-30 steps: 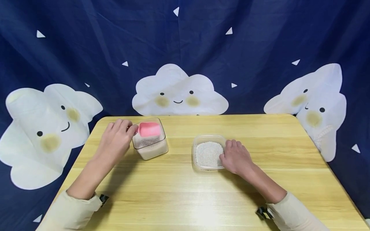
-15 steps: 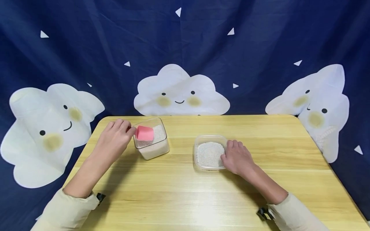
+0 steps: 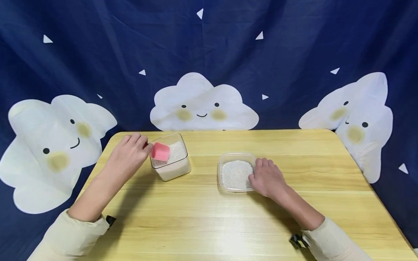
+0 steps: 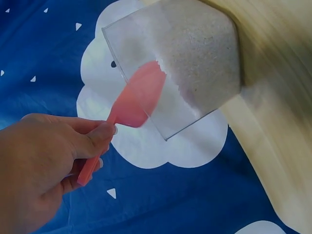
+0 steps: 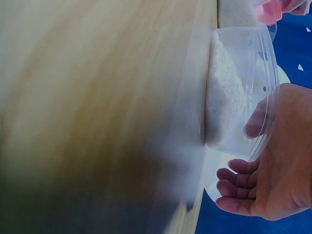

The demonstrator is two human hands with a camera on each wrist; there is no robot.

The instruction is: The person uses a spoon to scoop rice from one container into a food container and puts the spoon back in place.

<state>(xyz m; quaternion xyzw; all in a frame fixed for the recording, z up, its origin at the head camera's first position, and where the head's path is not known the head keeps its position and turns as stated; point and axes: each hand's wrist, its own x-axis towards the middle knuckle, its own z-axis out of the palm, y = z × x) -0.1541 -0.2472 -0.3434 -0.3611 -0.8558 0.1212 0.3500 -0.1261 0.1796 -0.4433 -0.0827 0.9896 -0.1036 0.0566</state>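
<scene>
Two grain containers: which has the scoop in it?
The left container: the pink scoop, held by the left hand, reaches inside it. The right tub has no scoop, only the right hand gripping its edge.

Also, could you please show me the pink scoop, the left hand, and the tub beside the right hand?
Pink scoop [image 3: 160, 152]: head view, on its bowl.
Left hand [image 3: 131, 154]: head view, back of the hand.
Tub [image 3: 237, 157]: head view, inside of its far wall.

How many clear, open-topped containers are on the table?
2: a deep, clear boxy container beside the left hand, and a shallow, clear plastic tub at the right hand.
</scene>
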